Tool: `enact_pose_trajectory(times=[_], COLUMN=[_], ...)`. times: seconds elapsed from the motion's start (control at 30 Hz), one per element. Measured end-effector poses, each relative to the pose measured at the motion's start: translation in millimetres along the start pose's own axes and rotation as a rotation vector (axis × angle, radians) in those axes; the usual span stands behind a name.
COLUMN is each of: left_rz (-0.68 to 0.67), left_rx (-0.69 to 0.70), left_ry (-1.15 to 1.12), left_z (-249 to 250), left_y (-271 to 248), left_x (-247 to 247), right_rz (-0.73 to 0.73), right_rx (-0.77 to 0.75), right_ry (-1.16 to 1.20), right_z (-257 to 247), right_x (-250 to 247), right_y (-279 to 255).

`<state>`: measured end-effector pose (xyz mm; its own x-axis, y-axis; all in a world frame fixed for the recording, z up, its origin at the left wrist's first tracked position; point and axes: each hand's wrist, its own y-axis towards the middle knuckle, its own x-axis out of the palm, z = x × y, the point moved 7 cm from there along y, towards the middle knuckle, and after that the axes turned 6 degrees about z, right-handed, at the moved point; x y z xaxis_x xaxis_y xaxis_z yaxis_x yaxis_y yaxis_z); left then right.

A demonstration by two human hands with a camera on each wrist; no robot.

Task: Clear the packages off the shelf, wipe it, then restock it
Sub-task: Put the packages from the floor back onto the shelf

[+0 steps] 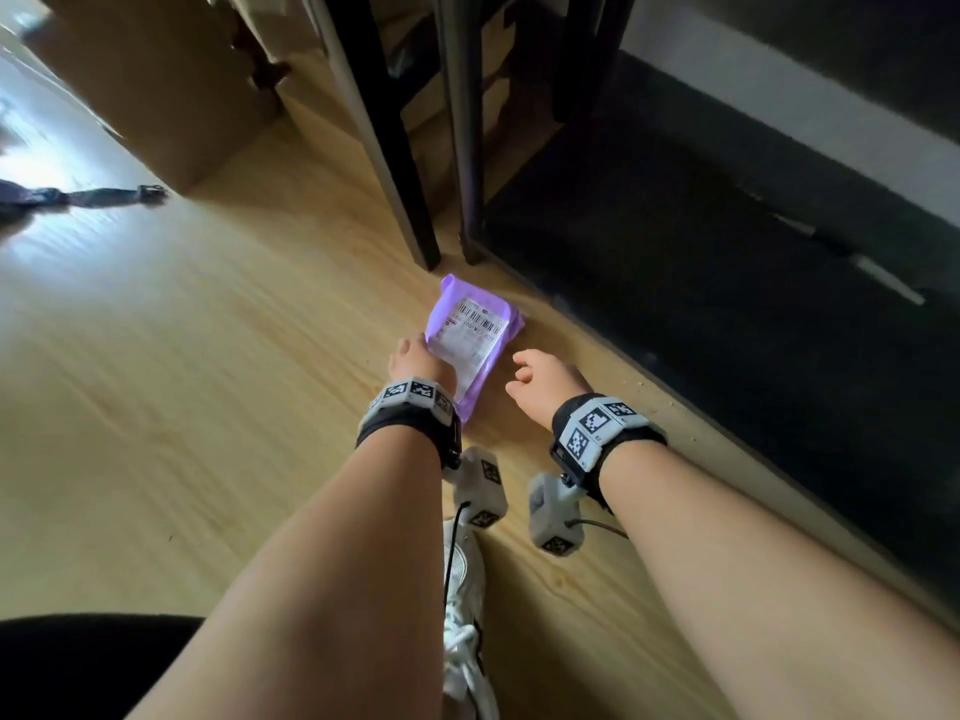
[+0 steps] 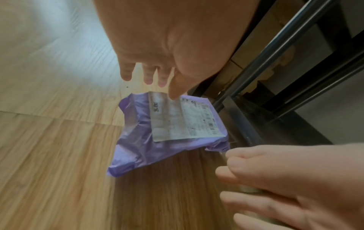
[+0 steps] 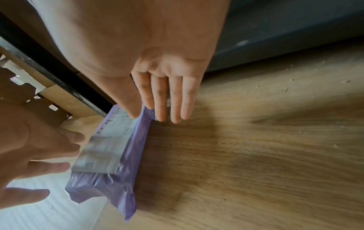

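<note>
A purple plastic mail package [image 1: 470, 335] with a white barcode label lies on the wooden floor in front of the black shelf legs [image 1: 415, 200]. My left hand [image 1: 415, 358] is at the package's near left edge. In the left wrist view its fingers [image 2: 147, 77] are straight and its thumb hovers over the label on the package [image 2: 169, 135]. My right hand [image 1: 540, 376] is just right of the package and holds nothing. In the right wrist view its straight fingers [image 3: 175, 109] reach the far edge of the package [image 3: 110, 155]; whether they touch it is unclear.
A large cardboard box [image 1: 171, 85] stands at the back left, with more cardboard behind the shelf legs. A dark low surface [image 1: 701, 304] runs along the right. My white shoe [image 1: 465, 615] is under my arms. A dark strap [image 1: 104, 194] lies on the floor at left.
</note>
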<state>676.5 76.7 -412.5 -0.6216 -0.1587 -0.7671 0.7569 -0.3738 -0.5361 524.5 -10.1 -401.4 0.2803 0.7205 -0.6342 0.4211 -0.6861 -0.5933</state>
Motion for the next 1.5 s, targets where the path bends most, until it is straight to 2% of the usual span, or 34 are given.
enact_pose_trajectory(times=[0.13,0.3,0.5,0.67,0.9,1.2,1.5], left_rz=[-0.087,-0.143,-0.167,-0.183,-0.082,0.167,0.348], left_rx=[-0.082,-0.03,-0.085,-0.061,0.07,0.228,0.449], left_ry=[-0.017,0.005,-0.137,-0.232,-0.312,-0.559,-0.71], left_z=[-4,6,6,15,21,39,104], left_y=[4,-3,-19,-48,-104,-171,-223], left_x=[14,27,23,2,-47,-134,-227], right_rz=[-0.082,-0.082,0.016,0.119,0.223,0.377,0.593], right_rx=[-0.005,-0.039,-0.011,-0.021,-0.104,-0.304,-0.446], right_ry=[-0.022,-0.098,-0.079,-0.043,-0.032,0.02,0.095], right_z=[0,-5,1,-6,-33,-90,-148], right_x=[17,27,5,-26,-67,-131,-217], right_y=[11,18,8,-19,-82,-163,-228])
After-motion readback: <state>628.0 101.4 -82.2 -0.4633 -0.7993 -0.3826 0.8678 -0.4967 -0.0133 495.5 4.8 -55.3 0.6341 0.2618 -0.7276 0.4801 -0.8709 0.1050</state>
